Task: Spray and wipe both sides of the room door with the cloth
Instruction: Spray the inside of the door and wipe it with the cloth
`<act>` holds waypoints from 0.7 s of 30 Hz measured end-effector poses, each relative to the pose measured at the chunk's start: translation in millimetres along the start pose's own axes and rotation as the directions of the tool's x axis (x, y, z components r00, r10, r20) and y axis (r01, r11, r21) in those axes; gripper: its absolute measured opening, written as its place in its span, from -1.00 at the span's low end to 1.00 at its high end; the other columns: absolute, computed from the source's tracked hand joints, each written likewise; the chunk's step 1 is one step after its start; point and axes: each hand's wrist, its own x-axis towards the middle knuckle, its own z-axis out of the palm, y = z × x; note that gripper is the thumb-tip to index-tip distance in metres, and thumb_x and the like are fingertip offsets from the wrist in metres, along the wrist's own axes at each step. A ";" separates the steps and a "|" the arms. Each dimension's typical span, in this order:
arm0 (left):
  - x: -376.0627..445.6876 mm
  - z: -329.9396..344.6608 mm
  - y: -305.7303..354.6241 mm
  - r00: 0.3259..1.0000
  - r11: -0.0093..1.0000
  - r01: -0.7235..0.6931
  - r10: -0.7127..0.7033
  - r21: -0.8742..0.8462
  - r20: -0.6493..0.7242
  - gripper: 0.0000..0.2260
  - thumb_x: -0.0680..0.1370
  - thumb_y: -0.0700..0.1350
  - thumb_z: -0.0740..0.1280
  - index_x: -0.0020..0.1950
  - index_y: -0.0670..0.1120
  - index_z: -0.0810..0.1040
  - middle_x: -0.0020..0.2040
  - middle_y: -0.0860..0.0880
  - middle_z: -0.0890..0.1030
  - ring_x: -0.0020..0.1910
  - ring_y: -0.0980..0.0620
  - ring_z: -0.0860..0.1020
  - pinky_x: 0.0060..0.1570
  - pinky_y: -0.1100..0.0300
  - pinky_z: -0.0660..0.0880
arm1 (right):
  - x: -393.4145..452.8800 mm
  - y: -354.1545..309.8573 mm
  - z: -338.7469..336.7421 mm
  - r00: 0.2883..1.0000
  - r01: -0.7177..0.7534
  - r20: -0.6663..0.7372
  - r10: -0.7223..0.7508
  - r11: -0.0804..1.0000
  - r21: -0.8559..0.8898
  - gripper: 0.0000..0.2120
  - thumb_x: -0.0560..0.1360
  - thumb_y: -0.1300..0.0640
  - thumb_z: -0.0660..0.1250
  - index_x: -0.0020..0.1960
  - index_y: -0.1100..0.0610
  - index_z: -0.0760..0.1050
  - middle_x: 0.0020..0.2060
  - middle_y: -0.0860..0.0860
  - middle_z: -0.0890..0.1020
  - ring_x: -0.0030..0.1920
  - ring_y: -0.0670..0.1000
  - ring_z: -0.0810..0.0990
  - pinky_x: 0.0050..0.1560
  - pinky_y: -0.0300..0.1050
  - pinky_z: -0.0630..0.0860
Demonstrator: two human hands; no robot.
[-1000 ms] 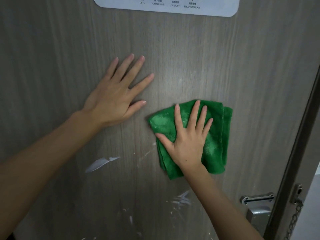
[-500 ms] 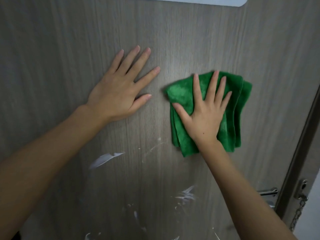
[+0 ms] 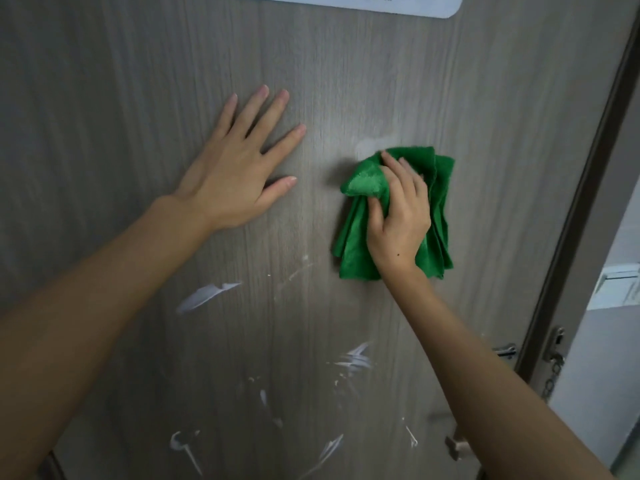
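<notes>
Door [image 3: 398, 81]: wood-grain panel is filling nearly the whole head view; its right edge is running down beside the frame.

Left hand [image 3: 239, 168]: is lying flat against the door, left of centre, fingers straight and spread, thumb out toward the cloth. It is holding nothing and sitting apart from the cloth, bare wood showing between them.

Cloth [image 3: 440, 216]: green, folded in several layers, is being pressed against the door right of centre. Its layered edges are hanging down past the wrist.

Right hand [image 3: 398, 216]: is lying over the cloth's middle, fingers [image 3: 393, 164] curling into the upper left corner, thumb tucked under a bunched fold. That corner is lifting off the door, gathered inside the grip; the right and lower parts of the cloth are spreading out beyond the hand.

White smears [image 3: 207, 294]: are showing on the door below both hands, scattered toward the bottom.

Sign [image 3: 415, 5]: white, only its lower edge is showing at the top.

Door chain [image 3: 554, 362]: is hanging at the frame, lower right.
</notes>
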 end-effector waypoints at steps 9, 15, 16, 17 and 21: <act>-52.4 -16.4 68.2 0.993 0.960 0.118 -0.118 -0.253 0.013 -0.45 0.62 0.15 0.01 0.56 -0.09 0.17 0.56 -0.25 0.08 0.54 -0.24 0.03 0.50 -0.13 -0.13 | -14.1 -15.0 -44.1 0.966 -0.226 0.152 0.210 0.970 0.094 -0.72 0.53 0.00 0.20 0.03 0.18 0.54 -0.29 0.04 0.60 -0.33 0.03 0.53 -0.33 -0.15 0.32; -102.1 -17.5 117.3 0.961 0.783 0.267 -0.258 -0.561 0.097 -0.42 0.59 0.17 0.07 0.56 -0.04 0.15 0.58 -0.15 0.05 0.57 -0.12 0.00 0.52 -0.03 -0.11 | -68.6 -27.1 -70.6 0.892 -0.277 0.389 0.233 0.959 0.062 -0.56 0.49 -0.25 0.19 0.00 0.12 0.52 -0.31 0.07 0.65 -0.28 0.16 0.63 -0.30 0.08 0.53; -109.4 -18.3 124.3 0.957 0.751 0.282 -0.264 -0.597 0.120 -0.41 0.59 0.18 0.07 0.57 -0.02 0.13 0.59 -0.13 0.03 0.57 -0.07 -0.03 0.52 0.03 -0.14 | -79.2 -30.0 -74.8 0.877 -0.282 0.419 0.234 0.958 0.056 -0.55 0.49 -0.26 0.19 0.01 0.12 0.52 -0.31 0.07 0.65 -0.29 0.15 0.63 -0.31 0.08 0.54; -116.4 -19.6 130.7 0.954 0.720 0.292 -0.266 -0.630 0.139 -0.40 0.58 0.19 0.07 0.57 -0.01 0.11 0.59 -0.10 0.02 0.57 -0.02 -0.06 0.52 0.09 -0.17 | -89.3 -33.1 -79.2 0.863 -0.285 0.449 0.232 0.957 0.053 -0.55 0.49 -0.27 0.19 0.02 0.11 0.52 -0.32 0.05 0.65 -0.30 0.13 0.64 -0.31 0.07 0.54; -142.5 -25.7 154.3 0.939 0.563 0.338 -0.261 -0.754 0.225 -0.37 0.55 0.23 0.09 0.58 0.05 0.07 0.60 0.01 -0.02 0.54 0.13 -0.09 0.48 0.19 -0.11 | -123.3 -44.8 -101.5 0.815 -0.286 0.534 0.226 0.958 0.029 -0.58 0.50 -0.25 0.20 0.01 0.11 0.51 -0.34 0.00 0.63 -0.34 0.03 0.62 -0.34 0.03 0.53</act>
